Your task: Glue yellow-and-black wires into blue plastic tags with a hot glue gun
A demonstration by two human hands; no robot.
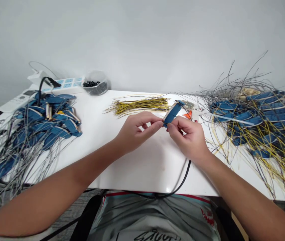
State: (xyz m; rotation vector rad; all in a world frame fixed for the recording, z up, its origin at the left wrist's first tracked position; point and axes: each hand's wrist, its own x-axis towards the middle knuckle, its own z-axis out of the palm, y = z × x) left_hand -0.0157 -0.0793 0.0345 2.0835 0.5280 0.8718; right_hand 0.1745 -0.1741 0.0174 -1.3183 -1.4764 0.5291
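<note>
Between both hands, raised over the white table (137,167), is a curved blue plastic part (172,114) with a pale strip along one side. My left hand (141,129) pinches its lower left end between thumb and forefinger. Its lower right edge is pinched by my right hand (189,135), fingers curled. Just behind the hands lies a bundle of yellow and black wires (139,106). An orange piece (188,114) shows beyond my right hand, beside small loose bits. Whether a wire is also between the fingertips is too small to tell.
Several blue parts with grey wires (57,129) are heaped at left. Another heap of blue parts (265,107) with yellow and black wires fills the right. A clear tub (96,87) of black pieces stands near a power strip (68,84). A black cable (186,174) crosses the front edge.
</note>
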